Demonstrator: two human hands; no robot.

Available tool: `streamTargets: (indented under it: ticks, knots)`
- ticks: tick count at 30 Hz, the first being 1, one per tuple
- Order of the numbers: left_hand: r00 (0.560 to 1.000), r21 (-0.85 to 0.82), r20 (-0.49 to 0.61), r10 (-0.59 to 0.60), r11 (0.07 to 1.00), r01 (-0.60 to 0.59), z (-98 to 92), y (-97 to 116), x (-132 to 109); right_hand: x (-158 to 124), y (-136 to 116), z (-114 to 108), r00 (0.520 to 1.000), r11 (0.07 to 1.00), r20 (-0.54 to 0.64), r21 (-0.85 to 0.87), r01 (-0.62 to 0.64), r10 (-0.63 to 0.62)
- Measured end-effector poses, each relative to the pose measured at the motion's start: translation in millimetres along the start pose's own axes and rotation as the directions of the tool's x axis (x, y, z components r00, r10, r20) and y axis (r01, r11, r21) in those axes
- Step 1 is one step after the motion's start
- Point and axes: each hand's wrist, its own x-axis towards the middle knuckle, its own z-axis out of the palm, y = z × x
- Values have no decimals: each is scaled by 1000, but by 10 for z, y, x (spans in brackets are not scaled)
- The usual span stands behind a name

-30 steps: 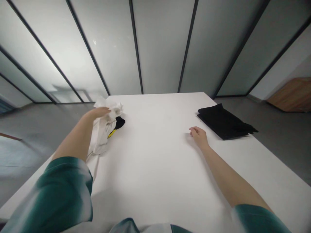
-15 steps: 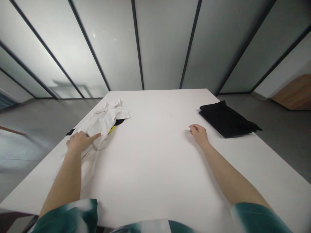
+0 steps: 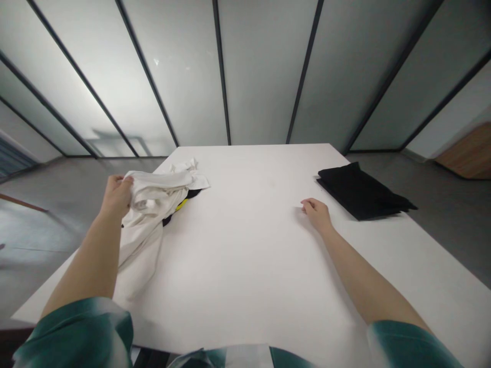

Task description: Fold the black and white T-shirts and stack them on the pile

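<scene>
At the far left, a narrow brown bar (image 3: 23, 203) is seen low against the grey floor (image 3: 72, 186). The left forearm is extended forward from a teal-and-white sleeve (image 3: 76, 332). By the left hand (image 3: 118, 196), a white cloth (image 3: 155, 204) is pinched between thumb and fingers at its left end, and that end is held up above the left side of the table. The cloth is bunched and creased; its lower part is hung toward the near side, and its far part is laid on the tabletop near the far left corner. Beneath its right border, black material (image 3: 194, 193) and a yellow strip (image 3: 181, 205) are partly exposed; the rest is covered.

The middle is occupied by the white table (image 3: 238, 245), behind which a frosted partition (image 3: 261, 71) is divided by dark bars. Right of centre, the right hand (image 3: 316, 214) is placed low over the tabletop, its fingers curled inward and drawn together with the thumb; whether the surface is touched cannot be told. Just beyond it to the right, a black cloth (image 3: 362, 194) is laid flat in folded layers, with its outer corner extended past the table's right edge. At the far right, a wooden panel (image 3: 468, 151) is partly shown.
</scene>
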Motion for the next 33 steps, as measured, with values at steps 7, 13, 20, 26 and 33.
streamTargets:
  ticks: [7, 13, 20, 26, 33]
  knots:
    - [994, 529, 19, -104, 845, 79, -644, 581, 79, 0, -7, 3, 999, 999, -4, -9, -39, 38]
    - [947, 490, -116, 301, 846, -209, -165, 1091, -349, -23, -30, 8, 1000, 1000, -10, -14, -21, 21]
    - [760, 204, 502, 412, 798, -567, 1300, 1252, -988, 85, -92, -134, 942, 997, -334, -70, 9, -32]
    - [529, 98, 775, 345, 762, -640, 2250, 1296, -1709, 388, -78, -678, 898, 794, -440, -556, -245, -31]
    - [617, -4, 673, 408, 836, -549, 2498, 1165, -1794, 594, -38, -1153, 931, 452, -264, -818, -354, 251]
